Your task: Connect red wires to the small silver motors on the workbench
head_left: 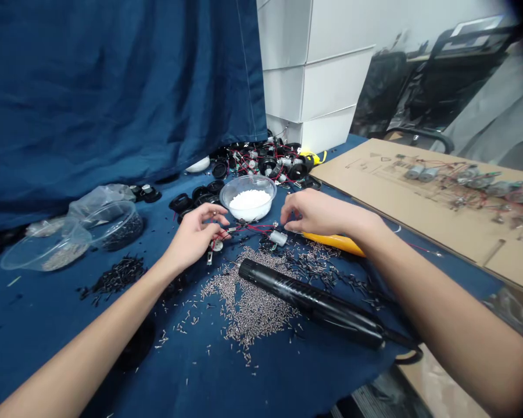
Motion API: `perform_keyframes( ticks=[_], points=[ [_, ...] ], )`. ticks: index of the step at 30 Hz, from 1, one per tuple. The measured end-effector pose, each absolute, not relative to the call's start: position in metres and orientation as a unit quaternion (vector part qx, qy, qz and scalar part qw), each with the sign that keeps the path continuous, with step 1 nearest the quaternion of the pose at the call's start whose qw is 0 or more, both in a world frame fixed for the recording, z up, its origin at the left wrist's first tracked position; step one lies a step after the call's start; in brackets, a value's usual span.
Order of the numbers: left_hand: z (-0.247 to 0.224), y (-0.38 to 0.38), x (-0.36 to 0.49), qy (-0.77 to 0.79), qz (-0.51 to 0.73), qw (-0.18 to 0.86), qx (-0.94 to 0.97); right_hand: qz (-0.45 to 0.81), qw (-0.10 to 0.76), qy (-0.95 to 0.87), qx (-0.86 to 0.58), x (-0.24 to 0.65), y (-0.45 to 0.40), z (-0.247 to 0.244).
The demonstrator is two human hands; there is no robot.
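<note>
The left hand point(194, 237) curls its fingers at the red wires point(248, 227), though any grip can't be told. The right hand point(314, 212) reaches down just beside a silver motor point(278, 238), also unclear whether gripping. Both are mid-counter point(187, 371), below a bowl point(248, 197) of white pellets. Screws point(248, 307) scatter around a black corded tool point(309, 302). Wired motors point(462, 180) lie on a cardboard sheet point(387, 203) at the right edge.

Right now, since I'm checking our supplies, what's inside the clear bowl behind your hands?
The clear plastic bowl holds a heap of small white granules. The heap covers the bowl's bottom, so I can't see whether anything lies beneath it, or how deep it goes.
</note>
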State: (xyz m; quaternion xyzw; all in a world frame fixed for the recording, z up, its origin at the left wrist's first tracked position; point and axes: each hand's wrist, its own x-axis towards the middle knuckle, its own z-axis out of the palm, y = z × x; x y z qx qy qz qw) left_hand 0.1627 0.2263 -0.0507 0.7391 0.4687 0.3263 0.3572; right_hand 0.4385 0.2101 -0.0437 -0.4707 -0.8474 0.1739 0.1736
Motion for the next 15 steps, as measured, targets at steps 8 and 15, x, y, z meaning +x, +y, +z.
perform_keyframes(
  ticks=[8,15],
  points=[
    [-0.032,0.197,0.196,0.461,0.304,0.153,0.819,0.185,0.243,-0.834,-0.459,0.433,0.207,-0.041],
    [-0.044,0.209,0.199,0.444,0.282,0.28,0.803,0.305,0.293,-0.79,-0.443,0.428,0.203,-0.051]
  ],
)
